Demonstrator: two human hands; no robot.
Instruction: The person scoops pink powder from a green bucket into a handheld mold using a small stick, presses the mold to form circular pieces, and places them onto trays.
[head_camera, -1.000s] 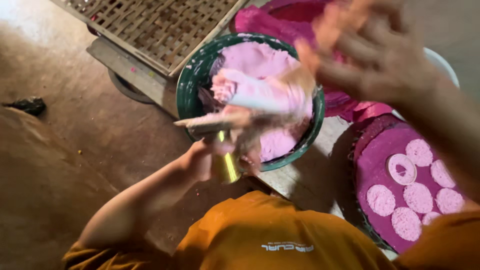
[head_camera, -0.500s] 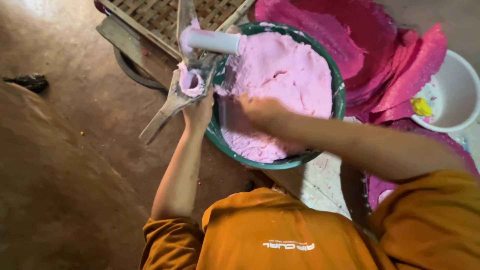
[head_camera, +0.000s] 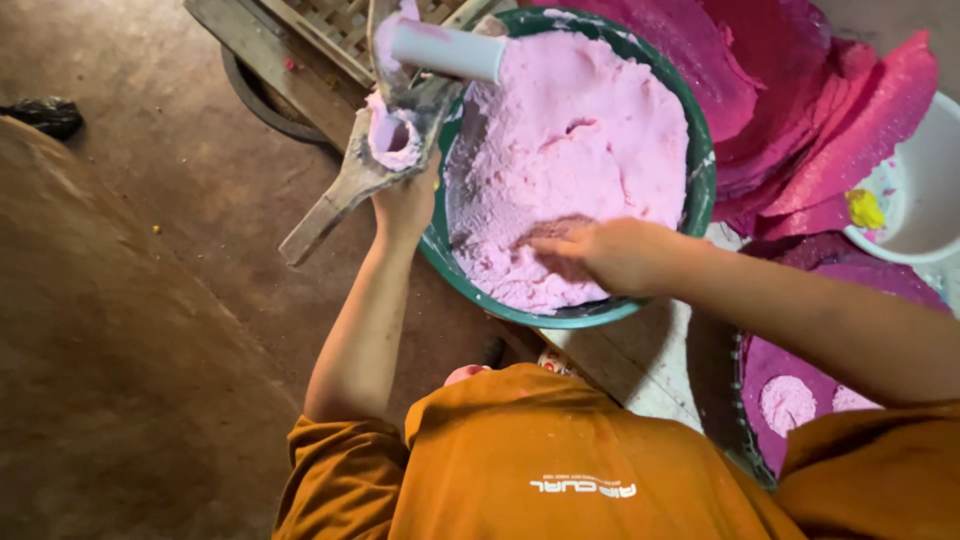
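Note:
A green bowl (head_camera: 700, 190) holds a mound of pink dough (head_camera: 580, 130). My left hand (head_camera: 405, 205) grips a wooden press mould (head_camera: 345, 190) at the bowl's left rim; its cup is packed with pink dough and a white cylinder (head_camera: 450, 50) sticks out above it. My right hand (head_camera: 600, 255) reaches into the bowl from the right, fingers pressed into the dough near the front edge. My orange shirt fills the bottom of the view.
Dark pink cloths (head_camera: 800, 90) lie behind the bowl. A white basin (head_camera: 920, 190) with a yellow lump stands at the right. A round tray (head_camera: 760, 400) with pink discs sits at lower right. A wooden lattice rack (head_camera: 330, 30) lies at top left on the brown floor.
My right hand has come down from in front of the camera into the bowl and now digs into the dough. The left hand keeps the mould at the rim.

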